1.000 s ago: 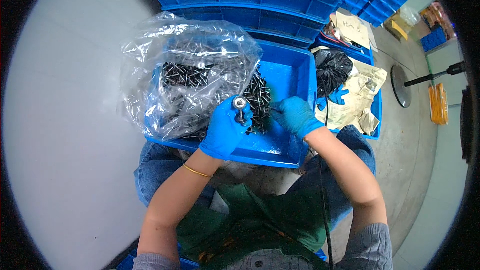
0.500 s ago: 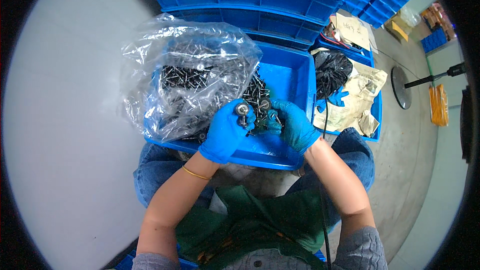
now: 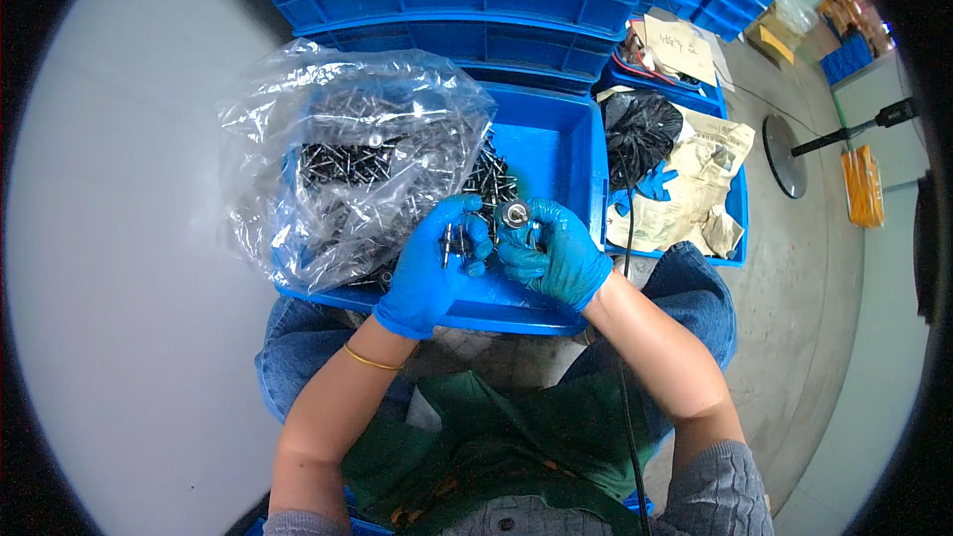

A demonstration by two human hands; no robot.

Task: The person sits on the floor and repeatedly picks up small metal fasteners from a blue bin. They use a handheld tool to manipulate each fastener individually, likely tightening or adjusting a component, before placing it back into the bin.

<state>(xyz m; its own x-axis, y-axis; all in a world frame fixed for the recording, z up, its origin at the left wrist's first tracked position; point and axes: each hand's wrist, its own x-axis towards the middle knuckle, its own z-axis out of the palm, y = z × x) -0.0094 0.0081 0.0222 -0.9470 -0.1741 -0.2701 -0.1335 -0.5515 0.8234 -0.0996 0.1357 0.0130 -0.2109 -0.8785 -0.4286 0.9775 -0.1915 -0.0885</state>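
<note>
Head view: over the blue tray's (image 3: 506,322) near edge, the left hand (image 3: 427,263) half-curls around metal pins (image 3: 456,244), the right hand (image 3: 564,256) pinches a disc-headed fitting (image 3: 515,214), likely hard, slick, best rim-gripped.

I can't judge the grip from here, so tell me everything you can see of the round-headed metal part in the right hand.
The round-headed metal part looks silvery and shiny, its round face turned upward into view. The blue-gloved right hand grips it above the blue tray, hiding much below the head; finer detail is too small to tell.
</note>
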